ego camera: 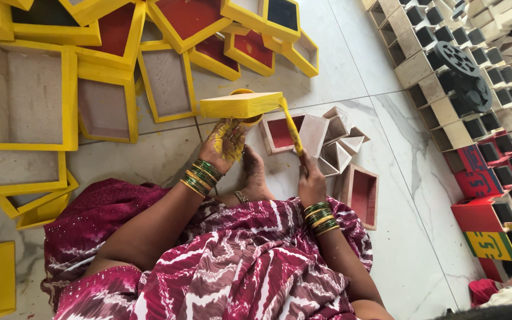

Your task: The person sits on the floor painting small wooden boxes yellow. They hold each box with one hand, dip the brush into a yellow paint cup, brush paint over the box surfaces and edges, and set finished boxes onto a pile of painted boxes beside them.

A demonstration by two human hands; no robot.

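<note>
Hands apart, each gripping.
Left hand (225, 144) clamps yellow box (241, 105); right hand (310, 178) clamps brush (291, 129) at its edge; bare floor (357, 65) beyond.

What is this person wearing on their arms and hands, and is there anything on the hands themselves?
Both forearms are bare, with no sleeves showing. Each wrist carries a stack of thin green and gold bangles, with a matching stack on the right wrist. The left hand is smeared with yellow paint across the palm and fingers. The right hand looks clean of paint. No gloves, and I cannot make out any rings.
</note>
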